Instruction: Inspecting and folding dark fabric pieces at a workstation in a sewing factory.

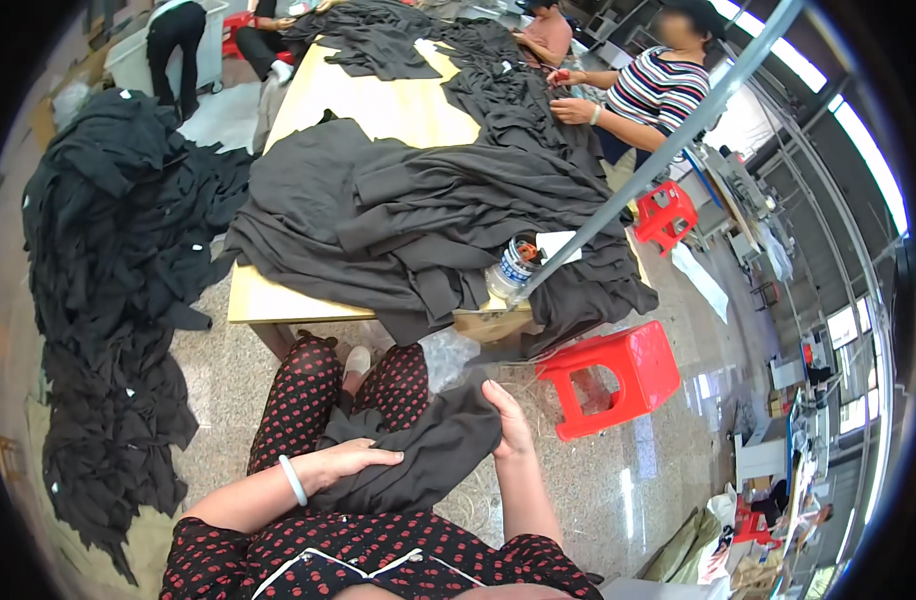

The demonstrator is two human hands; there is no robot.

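A dark grey cloth garment [430, 468] lies bunched across my lap. My left hand [350, 462], with a pale bangle on its wrist, rests on the garment's near left side, thumb on top and the other fingers partly hidden in the cloth. At the far right end of the same piece, my right hand [510, 418] grips the edge, its thumb up and its other fingers behind the fabric. The cloth is drawn out between both hands. Its exact kind cannot be made out.
Ahead stands a yellow table [378, 95] heaped with dark garments [408, 200]. A plastic jar [510, 272] sits by a slanting metal pole [658, 160]. A red stool [618, 380] is at right, a large dark garment pile [118, 270] at left. Co-workers sit around the table.
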